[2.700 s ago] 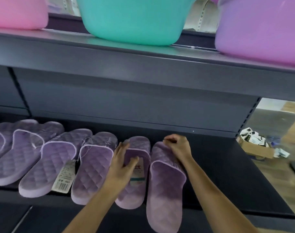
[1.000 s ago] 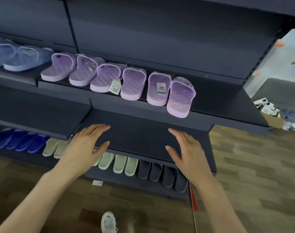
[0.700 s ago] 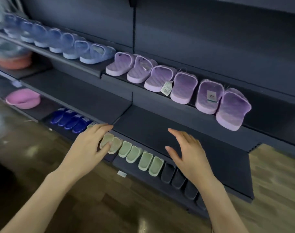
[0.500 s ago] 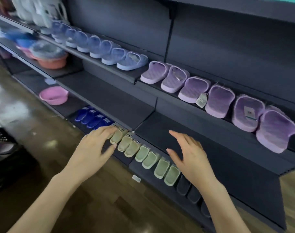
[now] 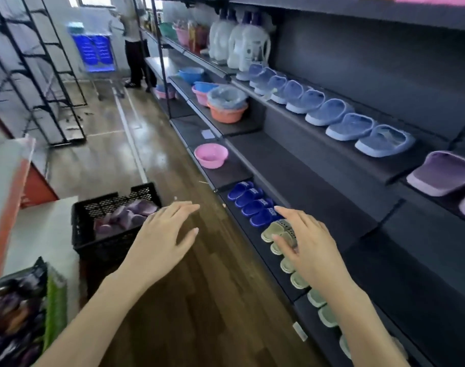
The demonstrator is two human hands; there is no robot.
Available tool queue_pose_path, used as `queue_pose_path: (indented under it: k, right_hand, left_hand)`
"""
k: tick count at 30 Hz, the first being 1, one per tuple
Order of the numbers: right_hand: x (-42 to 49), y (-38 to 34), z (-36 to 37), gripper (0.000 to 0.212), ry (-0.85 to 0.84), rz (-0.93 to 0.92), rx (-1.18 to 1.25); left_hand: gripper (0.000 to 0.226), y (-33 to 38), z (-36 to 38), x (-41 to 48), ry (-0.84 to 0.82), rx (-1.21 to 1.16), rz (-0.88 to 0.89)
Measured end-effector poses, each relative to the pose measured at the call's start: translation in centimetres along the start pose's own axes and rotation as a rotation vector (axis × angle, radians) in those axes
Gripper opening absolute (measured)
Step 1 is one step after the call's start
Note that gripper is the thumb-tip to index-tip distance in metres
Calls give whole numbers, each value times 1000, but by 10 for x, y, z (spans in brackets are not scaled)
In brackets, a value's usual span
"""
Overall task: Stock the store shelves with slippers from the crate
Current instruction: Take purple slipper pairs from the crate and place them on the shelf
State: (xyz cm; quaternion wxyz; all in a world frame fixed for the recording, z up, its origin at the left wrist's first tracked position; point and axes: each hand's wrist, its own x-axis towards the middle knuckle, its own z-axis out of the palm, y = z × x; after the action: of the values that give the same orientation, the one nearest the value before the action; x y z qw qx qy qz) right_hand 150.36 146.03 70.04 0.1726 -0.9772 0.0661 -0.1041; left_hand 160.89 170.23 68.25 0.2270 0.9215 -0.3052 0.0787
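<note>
The left hand [image 5: 162, 234] and right hand [image 5: 308, 242] are held empty with fingers spread, purple slippers [image 5: 125, 217] are left in the black crate [image 5: 112, 247] near the left hand, and, with others already set on the shelf [image 5: 358, 152], stocking is judged part done.

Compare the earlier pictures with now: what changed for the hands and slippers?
The left hand and right hand released the purple slippers and drew back, open and empty. The view turned left, revealing the black crate. The slippers stayed where placed.
</note>
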Motion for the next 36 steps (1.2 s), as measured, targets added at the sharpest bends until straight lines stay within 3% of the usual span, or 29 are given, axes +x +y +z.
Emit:
queue_pose_path:
  k: [5, 10, 24, 29, 36]
  right_hand:
    - [63, -36, 34, 52, -75, -156, 32]
    - [129, -58, 63, 51, -129, -304, 72]
    - [279, -127, 137, 48, -258, -616, 124]
    - [319, -167, 170, 46, -283, -694, 114]
    - [387, -242, 214, 45, -216, -669, 110]
  left_hand:
    - [41, -56, -16, -6, 64, 23, -184]
    - [56, -97, -23, -1, 90, 81, -330]
    - [63, -184, -41, 31, 151, 184, -684]
    - [42, -232, -51, 37, 170, 187, -751]
    - [50, -339, -78, 66, 188, 159, -745]
